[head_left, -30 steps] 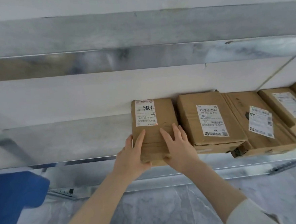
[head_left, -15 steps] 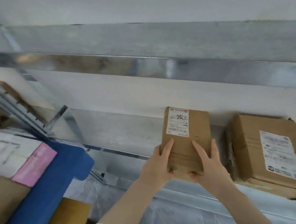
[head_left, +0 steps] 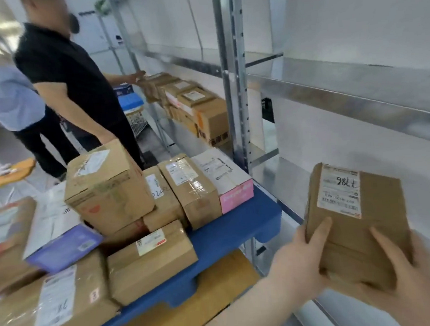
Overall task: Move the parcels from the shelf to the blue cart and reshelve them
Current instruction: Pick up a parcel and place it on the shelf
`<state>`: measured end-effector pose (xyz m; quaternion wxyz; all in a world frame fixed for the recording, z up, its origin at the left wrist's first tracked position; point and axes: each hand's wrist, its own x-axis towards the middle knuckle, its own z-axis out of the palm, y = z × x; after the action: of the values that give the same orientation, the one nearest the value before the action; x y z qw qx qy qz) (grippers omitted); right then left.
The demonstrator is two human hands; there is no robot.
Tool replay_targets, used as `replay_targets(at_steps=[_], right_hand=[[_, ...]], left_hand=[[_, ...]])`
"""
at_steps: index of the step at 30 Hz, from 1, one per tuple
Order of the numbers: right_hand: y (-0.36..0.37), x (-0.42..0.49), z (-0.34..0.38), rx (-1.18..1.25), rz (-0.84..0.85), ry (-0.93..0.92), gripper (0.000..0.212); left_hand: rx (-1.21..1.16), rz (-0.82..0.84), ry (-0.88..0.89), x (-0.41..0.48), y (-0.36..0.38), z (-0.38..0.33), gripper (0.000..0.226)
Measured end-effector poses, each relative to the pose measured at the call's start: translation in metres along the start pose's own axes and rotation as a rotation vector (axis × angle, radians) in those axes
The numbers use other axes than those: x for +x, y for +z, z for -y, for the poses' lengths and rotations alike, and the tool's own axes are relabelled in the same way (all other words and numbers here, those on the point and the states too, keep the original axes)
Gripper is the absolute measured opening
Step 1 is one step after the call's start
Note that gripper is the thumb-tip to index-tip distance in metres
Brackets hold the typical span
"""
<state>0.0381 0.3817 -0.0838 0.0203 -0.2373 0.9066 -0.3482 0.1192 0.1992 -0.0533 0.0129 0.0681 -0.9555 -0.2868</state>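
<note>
- Left hand clamped on near-left edge of brown parcel: thumb flat up the top face, fingers curled beneath, out of sight.
- Right hand clamped on near-right corner of same parcel, thumb along the top, remaining fingers under the box.
- Parcel lifted between both hands, tilted, white label with handwritten digits at its far end; in front of bare metal shelf, right of blue cart, not touching it.
- Blue cart just left of shelf upright, deck crowded with cardboard parcels; bare blue strip at corner nearest the held parcel.
- On cart: flat brown box at near edge, tall brown box stacked on others, pink-sided white box at far right corner, purple packet to left.
- Farther along: row of brown parcels on next shelf bay, person in black shirt reaching to its far end.
- Behind, at left edge: second person in pale blue shirt, blurred.
</note>
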Motion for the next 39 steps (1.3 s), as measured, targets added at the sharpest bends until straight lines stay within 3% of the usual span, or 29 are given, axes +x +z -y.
replay_targets(at_steps=[9, 16, 28, 39], right_hand=[[0.039, 0.079, 0.152, 0.126, 0.203, -0.359, 0.107], [0.079, 0.149, 0.251, -0.045, 0.411, -0.613, 0.108], [0.168, 0.213, 0.281, -0.107, 0.624, -0.661, 0.106], [0.189, 0.239, 0.296, -0.075, 0.66, -0.726, 0.099]], left_hand=[[0.038, -0.372, -0.259, -0.055, -0.115, 0.067, 0.099], [0.029, -0.528, -0.438, -0.065, -0.167, 0.134, 0.101], [-0.027, -0.482, -0.72, -0.045, -0.182, 0.195, 0.086], [0.13, -0.65, -0.928, -0.039, -0.174, 0.199, 0.066]])
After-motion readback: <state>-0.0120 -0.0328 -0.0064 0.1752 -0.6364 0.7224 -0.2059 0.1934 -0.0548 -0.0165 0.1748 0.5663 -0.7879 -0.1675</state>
